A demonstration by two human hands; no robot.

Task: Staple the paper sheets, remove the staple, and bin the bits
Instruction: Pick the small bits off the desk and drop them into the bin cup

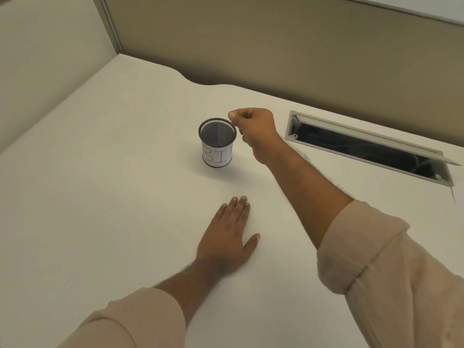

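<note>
A small black mesh cup (217, 141) with a white paper label reading "BIN" stands upright on the white desk (100, 197). My right hand (253, 129) hovers just right of the cup's rim, fingers curled and thumb pinched to the forefinger over the rim's edge. Whatever the pinch may hold is too small to make out. My left hand (227, 237) lies flat on the desk nearer to me, palm down, fingers spread slightly. No paper sheets, stapler or staple remover show in this view.
An open cable slot (366, 146) with a raised grey flap is cut into the desk at the right. Beige partition walls (251, 46) close off the back and left side of the desk.
</note>
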